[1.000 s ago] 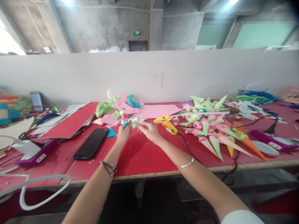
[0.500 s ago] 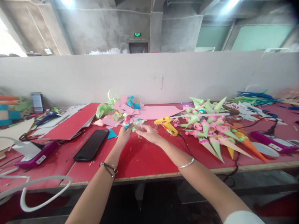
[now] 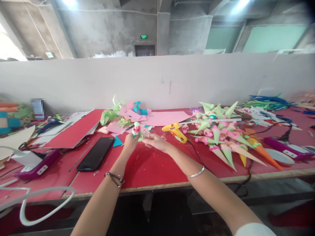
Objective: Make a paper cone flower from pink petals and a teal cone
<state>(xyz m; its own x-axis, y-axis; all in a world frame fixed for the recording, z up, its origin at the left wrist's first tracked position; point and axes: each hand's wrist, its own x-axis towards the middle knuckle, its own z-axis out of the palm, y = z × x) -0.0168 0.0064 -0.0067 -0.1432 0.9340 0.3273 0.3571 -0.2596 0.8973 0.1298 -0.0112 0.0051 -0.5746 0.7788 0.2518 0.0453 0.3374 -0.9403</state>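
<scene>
My left hand (image 3: pixel 130 143) is closed round a small paper ice cream (image 3: pixel 136 129) with a pink-and-white swirl, a pale green ball on top and teal paper below. My right hand (image 3: pixel 157 143) is just to its right, fingers together and bent; what they hold, if anything, is too small to make out. A pale green bit (image 3: pixel 140 139) shows between the two hands, and clear glue-like strands lie by the right fingertips. Right of that hand, a yellow glue gun (image 3: pixel 176 132) rests on the red table (image 3: pixel 152 170).
Many finished paper cones (image 3: pixel 216 134) are heaped on the right. A black phone (image 3: pixel 95 154) lies left of my hands, near a red board (image 3: pixel 71 131). Coloured paper scraps (image 3: pixel 128 114) are piled behind. Purple power strips (image 3: pixel 287 149) and cables sit at both sides.
The paper ice cream has tipped and shifted slightly right in my left hand, its swirl now facing me more. My right hand stays close beside it, with little movement.
</scene>
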